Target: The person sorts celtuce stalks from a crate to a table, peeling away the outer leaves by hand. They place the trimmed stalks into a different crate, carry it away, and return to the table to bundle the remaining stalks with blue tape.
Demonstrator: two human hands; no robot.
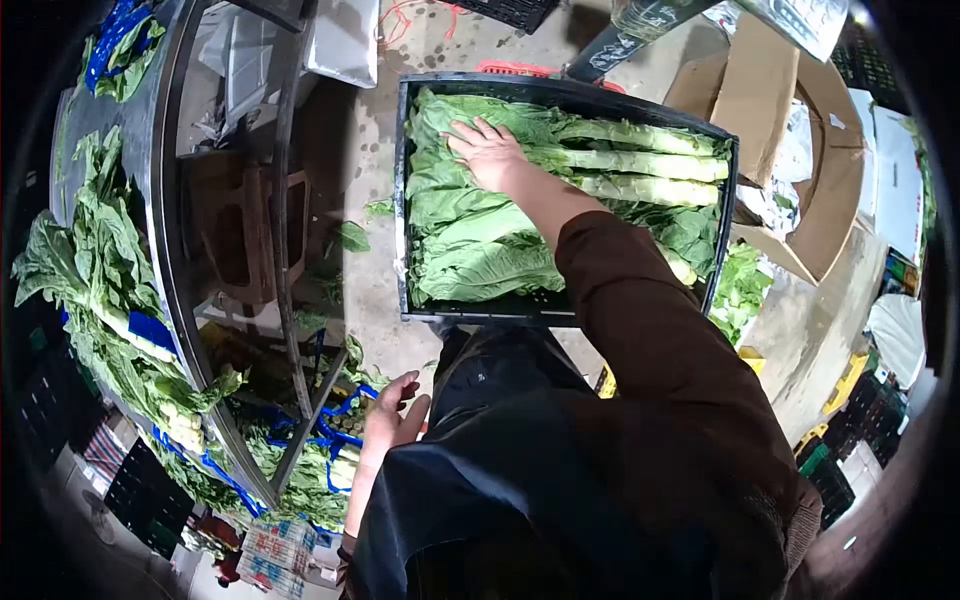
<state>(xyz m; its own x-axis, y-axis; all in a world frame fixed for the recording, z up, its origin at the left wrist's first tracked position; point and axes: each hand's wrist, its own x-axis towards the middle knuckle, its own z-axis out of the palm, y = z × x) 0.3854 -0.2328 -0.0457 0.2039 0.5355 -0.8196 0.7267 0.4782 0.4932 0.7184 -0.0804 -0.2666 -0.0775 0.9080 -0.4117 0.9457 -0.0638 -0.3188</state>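
A black plastic crate (402, 220) in front of me holds several stalks of celtuce (640, 162), leaves to the left and thick pale stems to the right. My right hand (485, 152) lies flat on the leaves at the crate's upper left, fingers spread and gripping nothing. Low beside my left hip hangs my left hand (393, 415), empty, its fingers slightly bent and apart. It is nearest to a bundle of leafy stems with blue ties (345, 410) under the metal table.
To the left, a metal table (172, 130) carries more celtuce (110, 260) with blue ties. Beneath it stands a brown plastic stool (250, 235). At right are an open cardboard box (830, 190) and loose green leaves (740, 285). A metal post (625, 45) rises behind the crate.
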